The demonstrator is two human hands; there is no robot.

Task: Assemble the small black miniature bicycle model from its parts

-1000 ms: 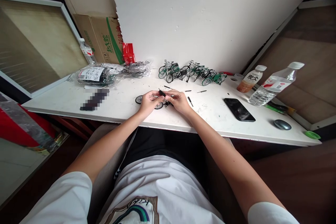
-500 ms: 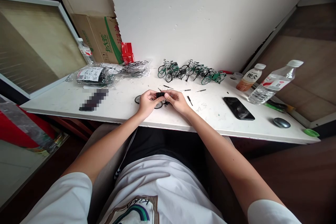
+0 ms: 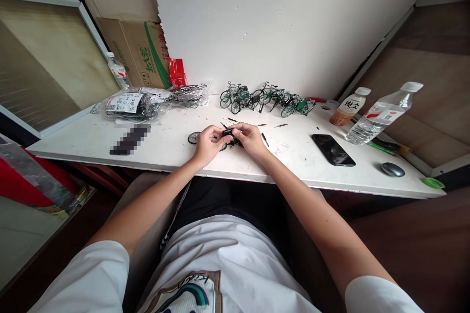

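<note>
Between the fingertips of my left hand (image 3: pixel 209 144) and my right hand (image 3: pixel 249 138) is a small black block-shaped part (image 3: pixel 227 132). Both hands are closed on it, thumbs towards me, just above the table. Under and beside my fingers lie black model-bicycle wheels; one wheel (image 3: pixel 193 138) shows left of my left hand, and another is partly hidden beneath it. Dark small parts below my right hand are mostly covered by the fingers. Several finished-looking miniature bicycles (image 3: pixel 240 98), green and black, stand behind my hands against the wall.
Thin dark rods, such as one (image 3: pixel 265 140), lie around my right hand on the white table (image 3: pixel 176 159). A phone (image 3: pixel 333 149), a mouse (image 3: pixel 392 169) and bottles (image 3: pixel 384 115) are at the right. Plastic-bagged parts (image 3: pixel 128 105) and a cardboard box (image 3: pixel 137 54) sit at the left.
The black part has tilted and turned slightly between my fingertips. My hands stay in nearly the same place, and the view has shifted a little.
</note>
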